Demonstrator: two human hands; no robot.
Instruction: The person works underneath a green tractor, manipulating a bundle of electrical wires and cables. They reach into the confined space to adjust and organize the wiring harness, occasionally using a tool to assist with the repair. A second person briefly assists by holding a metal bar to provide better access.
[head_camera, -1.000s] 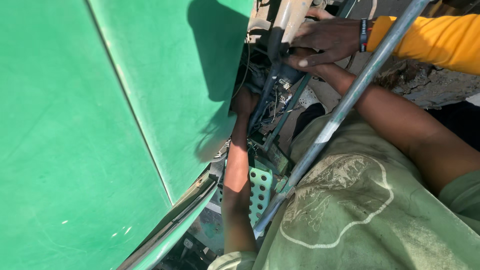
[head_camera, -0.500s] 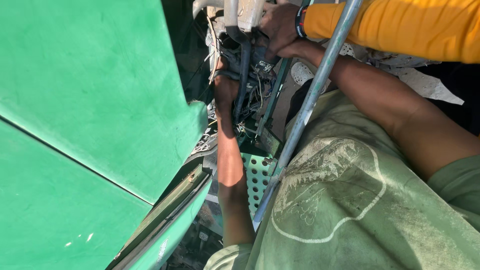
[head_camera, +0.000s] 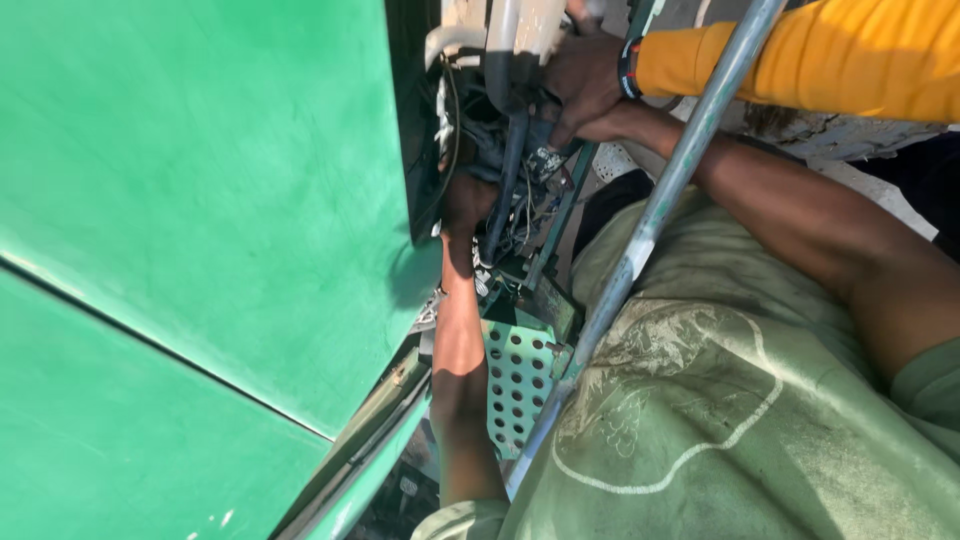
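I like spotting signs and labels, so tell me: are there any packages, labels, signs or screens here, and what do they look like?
No packages, signs or screens show.
Shirt print: on the pale green shirt, lower right; a faded white outlined emblem, rounded in shape, too worn to make out.
Any small labels among the wires by the left hand and right hand are too small to tell.
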